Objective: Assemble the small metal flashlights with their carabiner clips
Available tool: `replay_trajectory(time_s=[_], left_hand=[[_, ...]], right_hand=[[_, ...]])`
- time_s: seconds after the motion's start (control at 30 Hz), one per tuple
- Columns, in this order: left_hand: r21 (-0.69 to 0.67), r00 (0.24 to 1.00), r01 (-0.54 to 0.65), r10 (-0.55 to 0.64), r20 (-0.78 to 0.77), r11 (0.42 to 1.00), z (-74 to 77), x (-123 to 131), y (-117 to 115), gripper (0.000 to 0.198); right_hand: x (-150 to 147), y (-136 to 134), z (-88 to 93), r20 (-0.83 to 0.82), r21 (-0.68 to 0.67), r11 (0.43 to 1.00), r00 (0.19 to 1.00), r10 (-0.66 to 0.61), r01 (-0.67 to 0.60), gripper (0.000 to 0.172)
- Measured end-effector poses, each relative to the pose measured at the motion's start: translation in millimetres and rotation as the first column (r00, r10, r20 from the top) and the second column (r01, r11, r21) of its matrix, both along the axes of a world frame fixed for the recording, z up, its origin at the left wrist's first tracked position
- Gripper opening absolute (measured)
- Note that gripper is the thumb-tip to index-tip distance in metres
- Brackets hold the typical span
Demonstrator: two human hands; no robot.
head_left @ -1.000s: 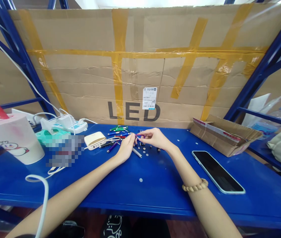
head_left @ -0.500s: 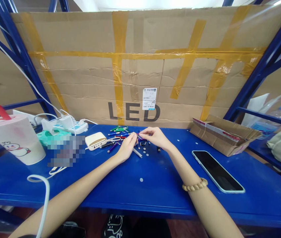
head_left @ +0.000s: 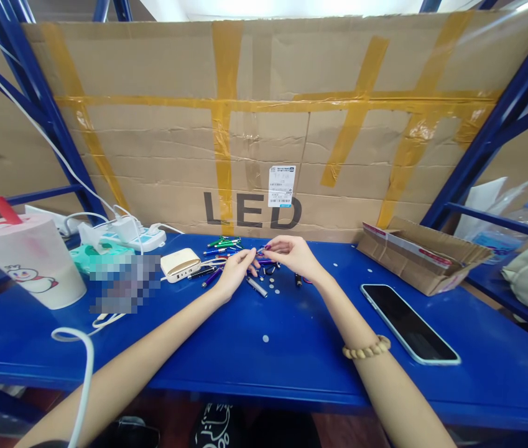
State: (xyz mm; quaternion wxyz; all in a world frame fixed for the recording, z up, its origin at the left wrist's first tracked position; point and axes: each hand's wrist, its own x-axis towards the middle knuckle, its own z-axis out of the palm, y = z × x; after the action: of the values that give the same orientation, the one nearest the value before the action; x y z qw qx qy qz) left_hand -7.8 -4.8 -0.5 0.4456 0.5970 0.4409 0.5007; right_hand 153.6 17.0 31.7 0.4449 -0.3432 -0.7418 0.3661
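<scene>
Over the middle of the blue table, my left hand (head_left: 236,272) and my right hand (head_left: 294,256) meet fingertip to fingertip. Both are closed in a pinch around a small part, too small and too covered by fingers to name. Just below them lies a silver tube (head_left: 257,287). Small dark parts (head_left: 270,270) and several pale discs (head_left: 277,291) are scattered near my right hand. Behind and left of my left hand is a pile of slim coloured metal tubes, green (head_left: 224,241), blue and purple (head_left: 211,277). A short black cylinder (head_left: 298,280) lies under my right wrist.
Left on the table (head_left: 301,367) are a cream power bank-like box (head_left: 180,265), a power strip (head_left: 152,237), cables and a drink cup (head_left: 30,261). A phone (head_left: 410,323) and an open cardboard box (head_left: 425,255) are at right. A large cardboard sheet (head_left: 170,149) stands behind.
My right hand has shifted slightly up and its fingers have changed position around the small part. My left fingers have moved a little, showing more of the silver tube.
</scene>
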Motion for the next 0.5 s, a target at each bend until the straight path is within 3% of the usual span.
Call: replay_trajectory(time_s=[0.17, 0.37, 0.5], left_hand=[[-0.234, 0.975, 0.089, -0.037, 0.218, 0.968, 4.1, -3.8, 2.3, 0.037], [-0.346, 0.965, 0.124, -0.033, 0.259, 0.930, 3.4, -10.0, 6.7, 0.027], [-0.286, 0.975, 0.056, 0.009, 0.222, 0.957, 2.5, -13.4, 10.2, 0.030]], right_hand=[[4.5, 2.1, -2.8, 0.056, 0.078, 0.995, 0.997, 0.050, -0.054, 0.024], [9.8, 6.7, -5.7, 0.168, 0.157, 0.985, 0.985, 0.042, -0.068, 0.017], [6.8, 4.6, -6.1, 0.247, 0.142, 0.987, 0.968, 0.033, -0.069, 0.042]])
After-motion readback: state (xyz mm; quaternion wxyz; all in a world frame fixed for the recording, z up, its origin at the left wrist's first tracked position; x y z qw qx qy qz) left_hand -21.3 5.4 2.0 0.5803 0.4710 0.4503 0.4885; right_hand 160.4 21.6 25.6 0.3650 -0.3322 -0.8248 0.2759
